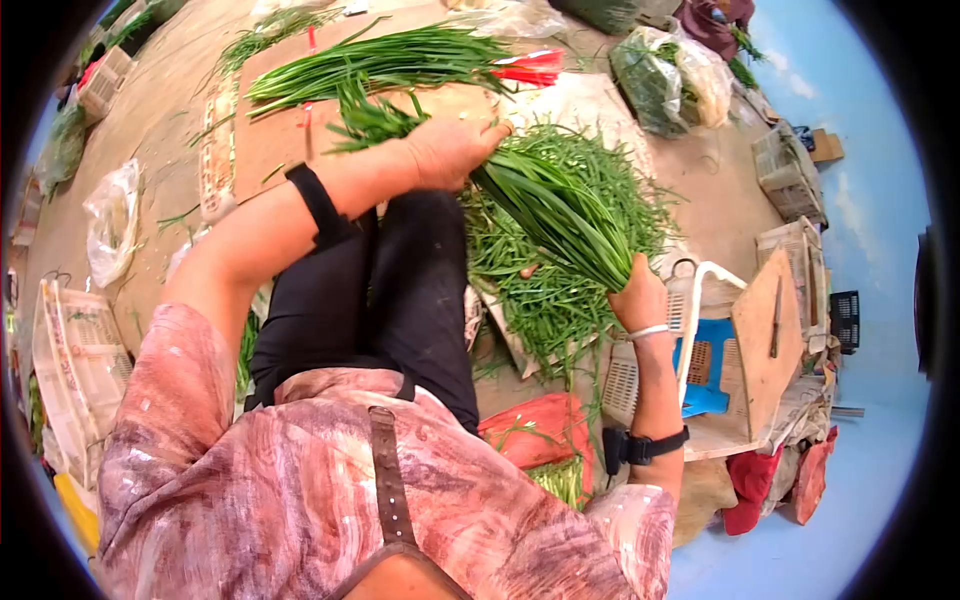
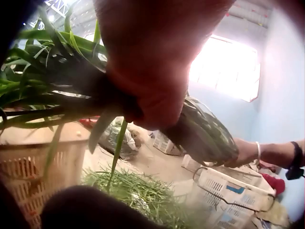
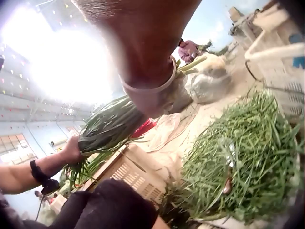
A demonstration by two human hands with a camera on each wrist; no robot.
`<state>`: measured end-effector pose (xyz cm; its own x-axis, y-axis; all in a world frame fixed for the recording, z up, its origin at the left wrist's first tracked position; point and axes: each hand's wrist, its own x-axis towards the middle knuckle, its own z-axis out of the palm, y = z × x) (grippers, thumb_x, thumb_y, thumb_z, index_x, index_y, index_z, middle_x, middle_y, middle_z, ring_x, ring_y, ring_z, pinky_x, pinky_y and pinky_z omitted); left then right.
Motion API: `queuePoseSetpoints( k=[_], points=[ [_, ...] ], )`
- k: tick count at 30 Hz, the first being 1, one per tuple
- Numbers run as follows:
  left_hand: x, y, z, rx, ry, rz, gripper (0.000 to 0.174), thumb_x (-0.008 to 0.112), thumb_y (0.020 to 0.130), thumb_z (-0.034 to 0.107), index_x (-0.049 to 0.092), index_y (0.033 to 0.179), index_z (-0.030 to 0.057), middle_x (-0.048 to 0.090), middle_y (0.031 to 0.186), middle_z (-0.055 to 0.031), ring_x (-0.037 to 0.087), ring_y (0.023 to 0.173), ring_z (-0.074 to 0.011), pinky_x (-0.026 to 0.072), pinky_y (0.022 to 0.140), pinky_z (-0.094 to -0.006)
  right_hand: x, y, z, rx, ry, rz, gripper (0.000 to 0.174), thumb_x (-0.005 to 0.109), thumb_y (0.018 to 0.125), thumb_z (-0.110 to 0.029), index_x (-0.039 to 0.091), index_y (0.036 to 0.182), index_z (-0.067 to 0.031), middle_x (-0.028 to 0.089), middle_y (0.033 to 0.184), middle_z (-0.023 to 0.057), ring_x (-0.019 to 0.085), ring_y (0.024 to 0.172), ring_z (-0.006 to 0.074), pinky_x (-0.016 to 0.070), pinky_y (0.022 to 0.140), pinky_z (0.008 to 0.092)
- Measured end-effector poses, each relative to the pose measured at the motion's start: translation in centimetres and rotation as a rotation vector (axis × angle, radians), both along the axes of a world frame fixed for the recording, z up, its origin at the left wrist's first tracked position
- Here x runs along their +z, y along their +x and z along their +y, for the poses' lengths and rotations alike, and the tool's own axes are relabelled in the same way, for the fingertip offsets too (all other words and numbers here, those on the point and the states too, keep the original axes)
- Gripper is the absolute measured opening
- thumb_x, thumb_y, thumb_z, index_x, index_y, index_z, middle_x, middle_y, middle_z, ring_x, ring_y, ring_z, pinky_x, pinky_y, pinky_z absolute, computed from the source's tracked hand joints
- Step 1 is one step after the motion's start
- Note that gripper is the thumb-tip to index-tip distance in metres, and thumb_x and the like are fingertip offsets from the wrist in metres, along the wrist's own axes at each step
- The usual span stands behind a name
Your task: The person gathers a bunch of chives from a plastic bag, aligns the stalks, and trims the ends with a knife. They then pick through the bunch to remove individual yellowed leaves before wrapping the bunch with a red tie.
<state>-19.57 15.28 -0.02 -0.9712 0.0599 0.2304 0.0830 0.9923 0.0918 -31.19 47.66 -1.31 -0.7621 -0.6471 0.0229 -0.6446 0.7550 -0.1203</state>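
Note:
A long bunch of green chives (image 1: 555, 215) is held in the air between my two hands, above my lap. My left hand (image 1: 450, 150) grips the leafy end, its fingers curled round the stalks (image 2: 205, 133). My right hand (image 1: 640, 298), with a white band on the wrist, grips the other end. In the right wrist view the bunch (image 3: 109, 129) runs from my right wrist (image 3: 143, 57) across to my left hand (image 3: 71, 150). Below the bunch lies a big loose pile of the same greens (image 1: 610, 180) on a sheet.
Bundled chives (image 1: 380, 62) lie on cardboard ahead, with red ties (image 1: 530, 68) beside them. Plastic bags of greens (image 1: 665, 80) stand at the far right. White crates (image 1: 790, 175), a blue stool (image 1: 705, 365) and a wooden board (image 1: 765, 340) stand at the right. A red bag (image 1: 535, 430) lies by my knee.

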Motion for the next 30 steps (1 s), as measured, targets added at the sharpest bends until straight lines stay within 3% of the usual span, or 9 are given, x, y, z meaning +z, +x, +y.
queuePoseSetpoints(
  k=[3, 8, 12, 14, 17, 19, 23, 27, 30],
  points=[
    [-2.1, -2.3, 1.6, -0.073, 0.111, 0.127, 0.085, 0.066, 0.055, 0.004, 0.032, 0.132, 0.0043, 0.053, 0.100, -0.0178, 0.059, 0.077, -0.0353, 0.0496, 0.063, -0.0378, 3.3, -2.3, 2.2, -0.030, 0.149, 0.154, 0.028, 0.062, 0.069, -0.009, 0.045, 0.091, -0.0041, 0.062, 0.075, 0.0204, 0.061, 0.071, 0.0391, 0.0481, 0.061, 0.0483],
    [-1.2, -4.4, 4.0, -0.074, 0.195, -0.210, 0.116, 0.081, 0.053, 0.042, 0.015, 0.140, 0.0065, 0.035, 0.134, -0.0213, 0.040, 0.119, -0.0332, 0.0280, 0.096, -0.0529, 9.9, -5.0, 3.1, 0.017, 0.253, 0.356, 0.020, 0.059, 0.072, -0.006, 0.047, 0.087, -0.0047, 0.062, 0.072, 0.0198, 0.061, 0.065, 0.0381, 0.0487, 0.057, 0.0470],
    [-1.3, -3.6, 2.4, 0.002, 0.350, -0.318, 0.112, 0.077, 0.057, 0.053, 0.019, 0.140, 0.0026, 0.031, 0.137, -0.0222, 0.028, 0.130, -0.0320, 0.0198, 0.107, -0.0453, 16.5, -4.9, 2.9, 0.006, 0.291, 0.465, 0.014, 0.057, 0.074, -0.006, 0.049, 0.086, -0.0038, 0.060, 0.068, 0.0212, 0.061, 0.064, 0.0381, 0.0481, 0.055, 0.0463],
    [-3.3, -3.5, 0.1, 0.011, 0.554, -0.271, 0.107, 0.076, 0.059, 0.051, 0.024, 0.138, 0.0004, 0.032, 0.137, -0.0226, 0.029, 0.130, -0.0320, 0.0216, 0.107, -0.0428, 19.1, -3.8, 2.9, -0.079, 0.270, 0.461, 0.013, 0.057, 0.076, -0.006, 0.050, 0.086, -0.0025, 0.061, 0.071, 0.0215, 0.061, 0.067, 0.0388, 0.0481, 0.056, 0.0454],
    [-3.8, -2.5, -1.3, 0.126, 0.833, -0.195, 0.087, 0.075, 0.069, 0.037, 0.034, 0.132, -0.0051, 0.042, 0.131, -0.0217, 0.040, 0.123, -0.0314, 0.0345, 0.101, -0.0352, 12.7, -8.2, 4.2, -0.009, 0.275, 0.387, 0.013, 0.057, 0.076, -0.006, 0.050, 0.086, -0.0023, 0.062, 0.072, 0.0209, 0.061, 0.069, 0.0385, 0.0487, 0.057, 0.0452],
    [-5.6, -2.6, -2.2, 0.279, 1.075, -0.020, 0.073, 0.074, 0.068, 0.034, 0.046, 0.123, -0.0063, 0.060, 0.104, -0.0213, 0.059, 0.098, -0.0288, 0.0454, 0.087, -0.0345, 5.5, -11.5, 5.6, 0.211, 0.744, 0.155, 0.010, 0.056, 0.076, -0.006, 0.052, 0.084, -0.0019, 0.061, 0.070, 0.0206, 0.062, 0.068, 0.0367, 0.0494, 0.057, 0.0452],
    [-5.6, -0.6, -3.0, 0.281, 1.048, 0.076, 0.055, 0.070, 0.070, 0.023, 0.053, 0.113, -0.0070, 0.063, 0.097, -0.0183, 0.061, 0.086, -0.0232, 0.0482, 0.077, -0.0314, 10.0, -8.3, 1.2, -0.032, 0.443, 0.355, 0.006, 0.052, 0.077, -0.007, 0.055, 0.080, -0.0018, 0.062, 0.073, 0.0215, 0.064, 0.068, 0.0344, 0.0509, 0.059, 0.0437],
    [-4.4, 0.1, -2.3, 0.245, 1.078, 0.096, 0.049, 0.069, 0.071, 0.019, 0.053, 0.110, -0.0052, 0.062, 0.092, -0.0147, 0.061, 0.079, -0.0203, 0.0487, 0.072, -0.0315, 6.3, -11.5, 2.8, 0.261, 0.781, 0.213, 0.009, 0.053, 0.077, -0.008, 0.052, 0.079, 0.0004, 0.063, 0.072, 0.0218, 0.063, 0.065, 0.0351, 0.0507, 0.056, 0.0435],
    [-2.7, 0.7, -2.9, 0.189, 1.147, -0.013, 0.051, 0.067, 0.074, 0.016, 0.048, 0.115, -0.0072, 0.059, 0.095, -0.0154, 0.060, 0.083, -0.0186, 0.0494, 0.071, -0.0304, 7.7, -10.0, 1.8, -0.062, 0.533, 0.293, 0.006, 0.053, 0.077, -0.007, 0.053, 0.079, -0.0016, 0.062, 0.072, 0.0191, 0.063, 0.069, 0.0350, 0.0506, 0.059, 0.0432]
  ],
)
